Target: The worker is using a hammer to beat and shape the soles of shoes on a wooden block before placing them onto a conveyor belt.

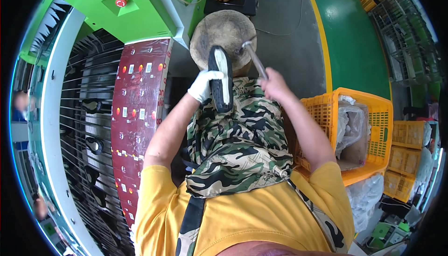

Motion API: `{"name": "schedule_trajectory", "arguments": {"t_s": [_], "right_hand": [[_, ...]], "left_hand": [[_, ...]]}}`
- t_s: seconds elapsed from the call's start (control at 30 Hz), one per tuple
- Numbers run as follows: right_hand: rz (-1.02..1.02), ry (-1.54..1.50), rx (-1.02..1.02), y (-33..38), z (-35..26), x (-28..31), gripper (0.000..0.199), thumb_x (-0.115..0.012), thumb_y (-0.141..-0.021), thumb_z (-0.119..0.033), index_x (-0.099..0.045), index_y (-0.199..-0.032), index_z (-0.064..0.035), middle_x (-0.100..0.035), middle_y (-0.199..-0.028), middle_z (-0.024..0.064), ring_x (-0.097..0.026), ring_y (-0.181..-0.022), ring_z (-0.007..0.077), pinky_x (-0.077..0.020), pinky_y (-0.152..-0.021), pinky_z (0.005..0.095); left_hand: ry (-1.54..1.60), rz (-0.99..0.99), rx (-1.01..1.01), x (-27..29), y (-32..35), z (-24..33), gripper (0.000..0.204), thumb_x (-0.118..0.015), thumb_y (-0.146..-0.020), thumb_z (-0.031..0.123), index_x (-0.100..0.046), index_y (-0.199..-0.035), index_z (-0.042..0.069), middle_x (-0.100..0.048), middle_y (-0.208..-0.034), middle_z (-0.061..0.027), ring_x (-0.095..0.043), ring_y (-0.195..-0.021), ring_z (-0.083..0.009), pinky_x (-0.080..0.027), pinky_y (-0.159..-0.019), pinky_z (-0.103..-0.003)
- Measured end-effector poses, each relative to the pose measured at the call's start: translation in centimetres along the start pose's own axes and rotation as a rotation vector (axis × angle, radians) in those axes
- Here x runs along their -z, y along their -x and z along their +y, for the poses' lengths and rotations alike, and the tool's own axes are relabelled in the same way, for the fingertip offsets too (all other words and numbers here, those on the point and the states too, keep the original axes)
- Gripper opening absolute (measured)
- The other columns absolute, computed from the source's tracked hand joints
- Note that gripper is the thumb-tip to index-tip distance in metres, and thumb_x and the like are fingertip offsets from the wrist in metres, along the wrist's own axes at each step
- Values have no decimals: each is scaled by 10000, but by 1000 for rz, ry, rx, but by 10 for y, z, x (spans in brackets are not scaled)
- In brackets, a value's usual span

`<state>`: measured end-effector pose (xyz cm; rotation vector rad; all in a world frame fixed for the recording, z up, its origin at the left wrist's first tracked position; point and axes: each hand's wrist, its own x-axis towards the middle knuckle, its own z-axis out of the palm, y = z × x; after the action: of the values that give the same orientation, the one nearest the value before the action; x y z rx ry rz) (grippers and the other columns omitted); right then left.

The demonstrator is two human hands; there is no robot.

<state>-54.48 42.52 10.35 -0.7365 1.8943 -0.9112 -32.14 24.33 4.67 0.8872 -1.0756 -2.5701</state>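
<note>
Black shoe sole clamped in gloved left hand, resting on round wooden block. Hammer gripped by bare right hand, head at block. Pounding apparently under way; completion not determinable.

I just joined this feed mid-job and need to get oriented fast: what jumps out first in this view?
At top centre, the gloved left hand holds a black shoe sole on edge against a round wooden block, while the bare right hand holds a hammer over it. A camouflage apron fills the middle, and an orange crate sits at right.
</note>
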Motion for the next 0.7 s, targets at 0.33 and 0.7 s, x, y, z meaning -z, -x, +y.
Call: {"name": "schedule_trajectory", "arguments": {"t_s": [0.33, 0.7], "right_hand": [[381, -203, 954, 34, -194, 72, 222, -620, -1016, -165, -500, -1123, -13, -549, -747, 27, -507, -511, 92, -431, -452, 246], [121, -34, 495, 51, -166, 56, 149, -649, -987, -138, -544, -996, -33, -581, -717, 55, -539, -500, 124, -459, -473, 280]], "left_hand": [[339, 101, 103, -13, 21, -51, 405, -725, -874, 277, -657, -1170, 8, -723, -959, -110, -702, -824, -238, -592, -780, -347], [424, -21, 158, 3, 3, -40, 415, -718, -888, 311, -676, -1148, -8, -744, -948, -132, -727, -771, -244, -615, -720, -327]]}}
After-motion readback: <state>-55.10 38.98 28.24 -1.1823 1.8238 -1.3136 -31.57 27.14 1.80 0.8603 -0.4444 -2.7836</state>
